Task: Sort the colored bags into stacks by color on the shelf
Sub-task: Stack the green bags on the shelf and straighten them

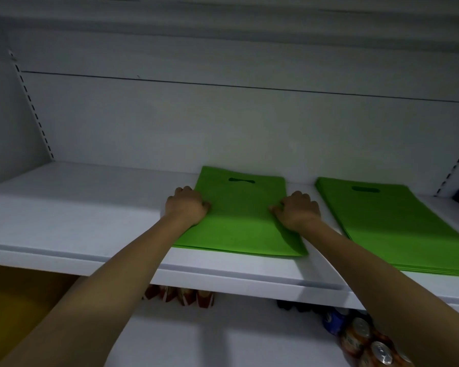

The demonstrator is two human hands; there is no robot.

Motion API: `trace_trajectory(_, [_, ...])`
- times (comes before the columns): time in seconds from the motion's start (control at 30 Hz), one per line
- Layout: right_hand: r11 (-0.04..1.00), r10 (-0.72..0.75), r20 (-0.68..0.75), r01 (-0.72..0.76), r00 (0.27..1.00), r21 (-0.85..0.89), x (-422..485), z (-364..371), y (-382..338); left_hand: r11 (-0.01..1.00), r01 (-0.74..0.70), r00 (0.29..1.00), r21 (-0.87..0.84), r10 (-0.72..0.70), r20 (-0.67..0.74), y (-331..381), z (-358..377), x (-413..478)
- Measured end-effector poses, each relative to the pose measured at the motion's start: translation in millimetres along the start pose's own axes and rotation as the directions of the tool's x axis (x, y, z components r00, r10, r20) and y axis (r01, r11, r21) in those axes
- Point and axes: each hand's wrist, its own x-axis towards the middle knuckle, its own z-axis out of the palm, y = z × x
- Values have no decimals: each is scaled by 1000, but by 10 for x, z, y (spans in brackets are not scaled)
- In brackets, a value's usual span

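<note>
Both edges of green bag (239,215) in left hand (187,205), right hand (297,210).

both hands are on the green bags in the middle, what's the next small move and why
Probably lift the middle green stack and shift it right onto the other green stack. The left hand and right hand grip its side edges, and both stacks on the shelf are the same green, so they likely belong together.

green bag stacks (239,215): 2 (bags per stack unclear) | hands (188,205): 2
</note>
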Motion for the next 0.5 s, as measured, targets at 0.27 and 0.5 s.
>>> trace_trajectory(0.27, [978,38,-98,-18,994,206,-100,-64,-114,1000,20,999,4,-20,-32,17,-23,36])
trace_trajectory(0.5, [570,279,-30,-140,960,810,-94,-115,-140,976,71,996,-206,-79,-33,68,-51,21])
